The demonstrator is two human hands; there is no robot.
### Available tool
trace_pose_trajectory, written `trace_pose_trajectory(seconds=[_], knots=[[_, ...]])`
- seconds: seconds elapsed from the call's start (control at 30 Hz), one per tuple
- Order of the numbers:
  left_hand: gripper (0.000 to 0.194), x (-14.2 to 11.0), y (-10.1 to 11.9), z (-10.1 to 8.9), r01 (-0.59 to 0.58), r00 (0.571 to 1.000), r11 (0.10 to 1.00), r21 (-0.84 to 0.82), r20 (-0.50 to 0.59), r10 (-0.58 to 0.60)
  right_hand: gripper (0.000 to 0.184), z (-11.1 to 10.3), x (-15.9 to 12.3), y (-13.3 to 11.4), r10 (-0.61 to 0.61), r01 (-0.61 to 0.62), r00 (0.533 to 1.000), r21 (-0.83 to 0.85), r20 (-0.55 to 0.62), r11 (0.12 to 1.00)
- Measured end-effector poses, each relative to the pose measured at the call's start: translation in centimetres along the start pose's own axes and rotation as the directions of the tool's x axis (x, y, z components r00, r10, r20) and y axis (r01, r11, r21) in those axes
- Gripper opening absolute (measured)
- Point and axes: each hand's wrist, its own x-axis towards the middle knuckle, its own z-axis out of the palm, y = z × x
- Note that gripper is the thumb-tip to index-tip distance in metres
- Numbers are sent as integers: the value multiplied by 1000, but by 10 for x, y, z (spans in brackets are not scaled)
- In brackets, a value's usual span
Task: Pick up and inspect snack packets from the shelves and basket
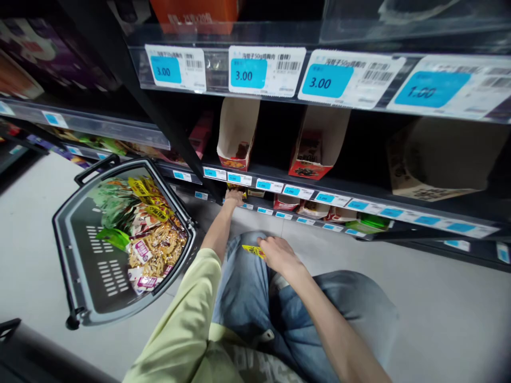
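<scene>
Where my right hand (279, 254) grips: a small yellow packet (254, 251), its printed end exposed over the denim knee (239, 271); light pressure should avoid crushing it.
Left hand (235, 198): at yellow packaging (238, 187) below the price-tag strip (269, 185), grasp impossible to tell; I would keep the knuckles low.
Basket (80, 234): beside me, left, holding packets, its open top accessible.

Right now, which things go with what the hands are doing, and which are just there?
Part of it:
- right hand, holding yellow packet
- left hand, at low shelf
- basket of packets, probably

Just there:
- orange box
- price tags
</scene>
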Motion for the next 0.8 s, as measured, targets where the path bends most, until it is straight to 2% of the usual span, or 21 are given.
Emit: trace_pose_trajectory(seconds=[0.13,0.33,0.43,0.53,0.57,0.6,0.63,0.67,0.7,0.73,0.8], knots=[[37,-1,-1,0,6,1000,999,-45,-8,-6,34,0,1,0,-14,14,1000,9,4,1000],[23,-13,-5,-8,-24,989,967,-252,-150,-14,32,-1,4,4,-16,15,1000,19,10,1000],[25,-37,-2,-7,-88,959,911,-402,-283,-32,31,-5,7,9,-11,11,1000,27,-19,1000],[35,-87,9,16,-171,914,819,-548,-399,-76,31,-12,12,15,10,-8,994,23,-109,1000],[40,-108,14,30,-207,905,750,-628,-414,-97,31,-15,13,17,19,-17,990,20,-142,1000],[41,-131,18,45,-272,905,460,-845,-388,-177,31,-17,14,18,26,-23,985,16,-169,1000],[43,-154,23,59,-282,928,145,-948,-308,-208,31,-19,15,19,30,-28,983,13,-184,1000],[44,-175,26,73,-244,958,-100,-965,-224,-180,32,-21,16,19,29,-27,981,11,-193,1000],[43,-194,30,84,-206,972,-258,-944,-167,-164,33,-21,16,18,20,-18,980,10,-199,1000],[41,-210,32,93,-176,982,-366,-914,-135,-135,34,-21,17,16,2,1,978,12,-206,1000],[42,-230,35,100,-176,983,-488,-855,-129,-129,38,-17,18,11,-52,59,973,25,-224,998]])
